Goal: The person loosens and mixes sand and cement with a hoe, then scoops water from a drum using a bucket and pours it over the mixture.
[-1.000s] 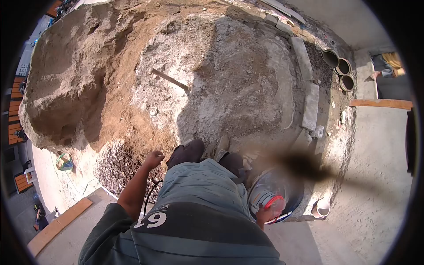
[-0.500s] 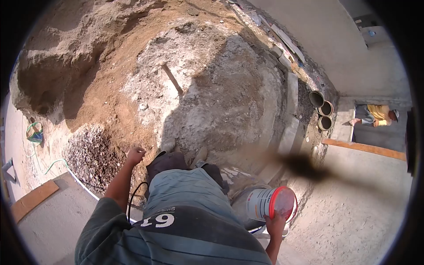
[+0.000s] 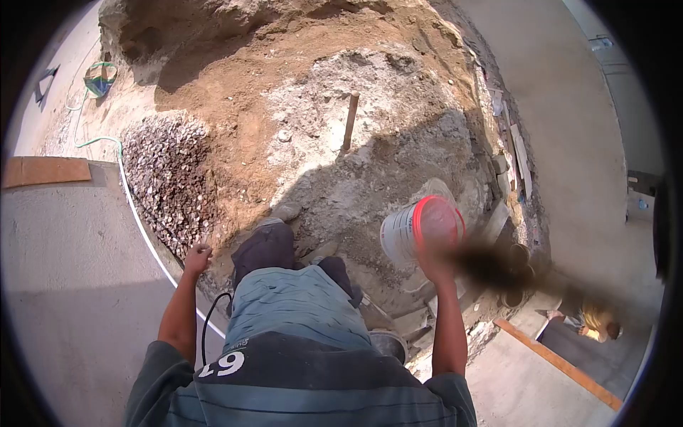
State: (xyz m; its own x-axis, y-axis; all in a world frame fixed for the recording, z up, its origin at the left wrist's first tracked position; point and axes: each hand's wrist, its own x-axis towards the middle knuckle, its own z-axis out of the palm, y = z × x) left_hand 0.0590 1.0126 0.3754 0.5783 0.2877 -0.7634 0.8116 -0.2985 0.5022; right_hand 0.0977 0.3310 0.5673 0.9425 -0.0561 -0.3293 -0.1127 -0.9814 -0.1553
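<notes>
A white bucket with a red rim is tilted in front of me on the right, over the grey-white heap. My right hand holds it near the rim, partly hidden by a dark blurred smudge in the view. On the other side, my left hand hangs beside the gravel pile with its fingers curled; whether it holds anything is too small to tell. A wooden handle sticks up out of the pale heap.
Brown soil lies behind the gravel. A hose curves along the left. Near my right side is a dark round container. A plank lies at the lower right, with a person in yellow beyond.
My right hand has raised the bucket from the large container beside me and carried it forward over the heap. The view has turned to the left.
</notes>
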